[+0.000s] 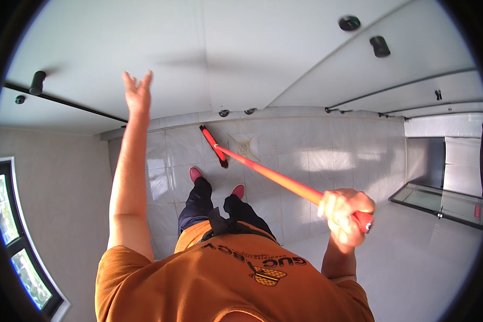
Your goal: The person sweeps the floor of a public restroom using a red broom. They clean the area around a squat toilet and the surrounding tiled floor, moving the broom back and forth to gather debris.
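Note:
My right hand (344, 213) is wrapped round the upper end of a long red broom handle (276, 178), close to my right side. The handle slants away to the left, down to the floor. There the red broom head (213, 146) with dark bristles rests on the tiles, just ahead of my feet. My left arm is stretched forward, and my left hand (138, 96) is open with its fingers apart in front of a white partition panel (166, 43). Whether the fingertips touch the panel, I cannot tell.
A square floor drain (243, 147) lies right of the broom head. White panels with black knobs (380, 46) and feet (224, 113) run along the front. A window (16, 236) is at the left, and a dark-framed glass panel (440, 201) at the right. Sunlight shines off the grey tiles (316, 139).

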{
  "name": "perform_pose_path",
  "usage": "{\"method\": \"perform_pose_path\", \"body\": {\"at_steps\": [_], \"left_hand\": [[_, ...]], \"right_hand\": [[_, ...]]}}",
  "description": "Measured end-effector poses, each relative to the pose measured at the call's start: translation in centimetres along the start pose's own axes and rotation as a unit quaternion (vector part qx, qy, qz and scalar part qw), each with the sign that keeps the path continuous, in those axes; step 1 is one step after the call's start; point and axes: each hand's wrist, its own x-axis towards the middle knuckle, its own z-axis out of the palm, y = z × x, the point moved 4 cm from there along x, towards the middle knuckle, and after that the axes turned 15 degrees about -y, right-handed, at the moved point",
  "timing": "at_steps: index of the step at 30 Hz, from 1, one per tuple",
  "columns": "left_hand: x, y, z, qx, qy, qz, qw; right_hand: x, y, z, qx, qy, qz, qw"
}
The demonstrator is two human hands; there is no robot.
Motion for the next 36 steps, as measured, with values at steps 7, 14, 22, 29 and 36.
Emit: {"method": "perform_pose_path", "body": {"at_steps": [7, 14, 22, 29, 36], "left_hand": [[6.5, 5.3, -3.1, -0.024, 0.02, 0.046, 0.998], [9.8, 7.5, -2.5, -0.019, -0.066, 0.048, 0.996], [-8.0, 5.3, 4.3, 0.008, -0.633, 0.054, 0.772], [-13.8, 0.5, 9.2, 0.191, -0.491, 0.168, 0.833], [-4.6, -11.9, 4.8, 0.268, -0.433, 0.158, 0.846]], "right_hand": [[8.1, -3.1, 3.1, 0.06, -0.019, -0.135, 0.989], [12.4, -6.2, 5.1, 0.095, -0.003, -0.196, 0.976], [10.8, -9.9, 5.4, 0.085, 0.077, -0.338, 0.934], [6.9, -6.5, 8.5, -0.105, -0.009, -0.235, 0.966], [10.0, 8.3, 13.1, -0.057, -0.101, -0.026, 0.993]]}}
